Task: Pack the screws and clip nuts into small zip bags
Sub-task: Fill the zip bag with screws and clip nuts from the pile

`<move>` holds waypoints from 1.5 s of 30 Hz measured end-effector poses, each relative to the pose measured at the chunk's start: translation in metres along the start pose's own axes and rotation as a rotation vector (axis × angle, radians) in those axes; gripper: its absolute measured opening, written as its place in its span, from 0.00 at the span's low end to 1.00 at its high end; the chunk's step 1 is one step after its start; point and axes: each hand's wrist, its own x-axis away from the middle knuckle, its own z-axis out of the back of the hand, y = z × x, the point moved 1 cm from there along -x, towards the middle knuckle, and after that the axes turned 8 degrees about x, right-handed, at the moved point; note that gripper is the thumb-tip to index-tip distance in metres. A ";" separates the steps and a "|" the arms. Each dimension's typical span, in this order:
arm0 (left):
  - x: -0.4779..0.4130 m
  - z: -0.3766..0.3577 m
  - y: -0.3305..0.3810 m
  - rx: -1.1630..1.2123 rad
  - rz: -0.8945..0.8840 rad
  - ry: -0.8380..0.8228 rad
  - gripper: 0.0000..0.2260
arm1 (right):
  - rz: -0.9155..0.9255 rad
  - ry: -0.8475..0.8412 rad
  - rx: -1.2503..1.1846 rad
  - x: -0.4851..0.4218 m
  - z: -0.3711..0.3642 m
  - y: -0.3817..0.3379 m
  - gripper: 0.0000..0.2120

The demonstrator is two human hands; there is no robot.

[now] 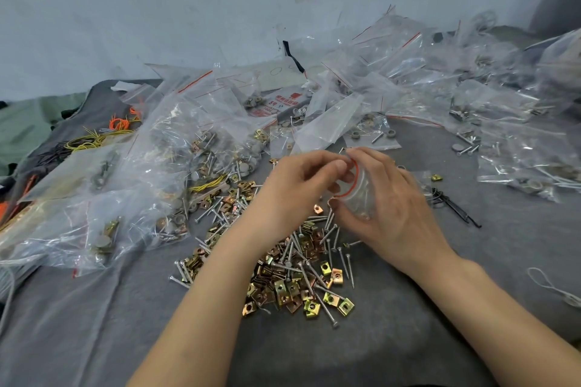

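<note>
Two bare forearms reach forward from the bottom edge over a desk [408, 324] covered in grey cloth. Directly above the loose pile of screws and clip nuts [298, 280], the right hand [393, 207] has its grip curled round a small zip bag [361, 198], tilting its red-striped mouth toward the left hand [292, 188]. The left hand's grip pinches the rim, probably to keep it spread for filling. Silvery pieces show inside the bag. Holding it just over the pile likely keeps each pick-up short. Left of the pile lie filled bags [125, 198]. Beyond the pile, toward the wall, sprawls a heap of clear bags [393, 78], within easy reach.
</note>
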 end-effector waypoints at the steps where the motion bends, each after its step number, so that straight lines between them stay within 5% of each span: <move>1: -0.001 0.003 0.001 0.003 0.000 0.036 0.07 | 0.001 -0.001 0.006 0.000 0.000 0.000 0.32; 8: 0.002 0.031 -0.013 -0.202 0.068 0.236 0.08 | 0.010 -0.032 0.024 0.001 0.000 0.002 0.33; 12: 0.003 0.036 -0.030 -0.603 0.166 0.167 0.11 | 0.014 -0.044 0.027 0.001 -0.001 0.002 0.34; 21: 0.001 0.030 -0.036 -0.958 0.252 0.013 0.12 | 0.015 -0.063 0.025 0.002 -0.002 0.003 0.36; 26: 0.001 0.031 -0.035 -0.894 0.220 0.039 0.05 | 0.014 -0.068 0.027 0.002 -0.001 0.002 0.35; 30: 0.003 0.037 -0.033 -0.606 0.136 0.154 0.02 | 0.009 -0.070 0.023 0.002 -0.001 0.002 0.36; 45: 0.012 0.041 -0.028 0.030 0.134 0.167 0.13 | 0.011 -0.070 0.037 0.001 -0.001 0.003 0.35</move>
